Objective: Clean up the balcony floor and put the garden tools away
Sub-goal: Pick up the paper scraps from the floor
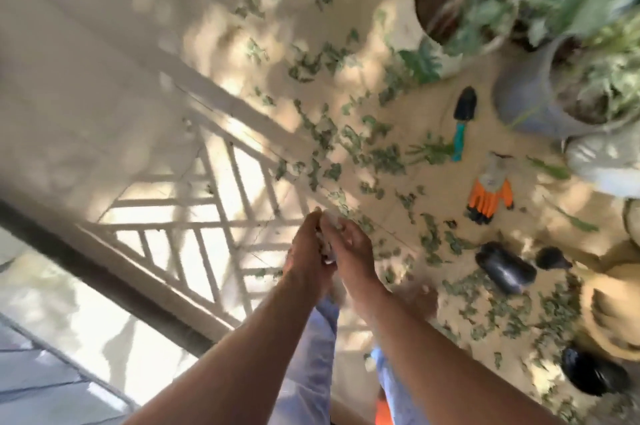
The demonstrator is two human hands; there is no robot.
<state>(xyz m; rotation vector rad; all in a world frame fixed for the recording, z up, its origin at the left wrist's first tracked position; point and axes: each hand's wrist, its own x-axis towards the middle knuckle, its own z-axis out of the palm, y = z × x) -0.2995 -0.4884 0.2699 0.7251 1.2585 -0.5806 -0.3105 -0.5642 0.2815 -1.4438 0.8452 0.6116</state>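
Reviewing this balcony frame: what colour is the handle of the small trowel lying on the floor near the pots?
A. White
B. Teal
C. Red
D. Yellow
B. The trowel lies on the floor with a black blade and a teal handle, just above the orange and grey glove.

Home balcony: potted plants (464, 5), railing shadow (194, 216), trowel (462, 119).

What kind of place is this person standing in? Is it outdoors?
Most likely a home balcony used for potted plants. A white round plant pot and a grey round plant pot stand on the beige tiled floor, which is strewn with cut green leaves, and a railing's shadow falls in sunlight.
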